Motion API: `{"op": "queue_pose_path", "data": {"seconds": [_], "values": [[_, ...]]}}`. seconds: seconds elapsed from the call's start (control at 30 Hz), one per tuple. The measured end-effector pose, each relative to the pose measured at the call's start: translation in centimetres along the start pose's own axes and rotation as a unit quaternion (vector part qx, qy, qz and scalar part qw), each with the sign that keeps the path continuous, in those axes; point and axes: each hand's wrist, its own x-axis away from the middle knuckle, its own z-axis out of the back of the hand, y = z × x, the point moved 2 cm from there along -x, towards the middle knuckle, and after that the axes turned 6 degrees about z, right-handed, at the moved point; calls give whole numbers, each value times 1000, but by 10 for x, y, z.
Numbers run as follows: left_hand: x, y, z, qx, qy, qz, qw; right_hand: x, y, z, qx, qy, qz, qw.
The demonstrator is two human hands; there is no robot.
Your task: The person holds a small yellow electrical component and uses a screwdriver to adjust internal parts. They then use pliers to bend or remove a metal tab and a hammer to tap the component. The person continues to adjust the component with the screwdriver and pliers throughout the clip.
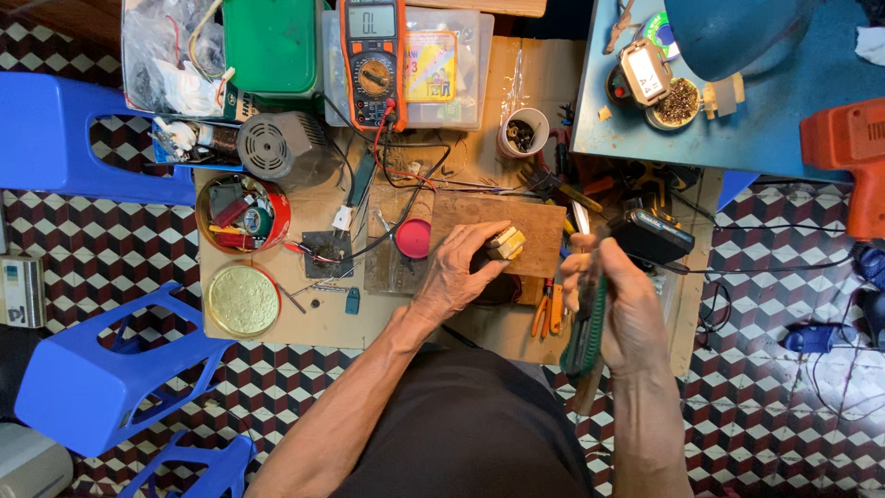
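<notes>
A green-handled tool (588,323) is gripped upright in the right hand (619,309) while a small yellowish block (506,243) is pinched on the wooden board (498,221) by the left hand (458,272), a steady approach being needed.

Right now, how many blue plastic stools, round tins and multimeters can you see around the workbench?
Blue plastic stools: 3
Round tins: 2, one red and open, one with a gold lid
Multimeters: 1
Total: 6
</notes>
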Motion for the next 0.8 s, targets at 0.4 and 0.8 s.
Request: {"op": "queue_pose_path", "data": {"seconds": [0.4,0.8], "values": [[-3,-5,0,-24,0,-16,1000,13,38,5,224,-42,40,973],[-28,-8,16,-46,-97,-122,987,18,44,4,312,9,70,948]]}}
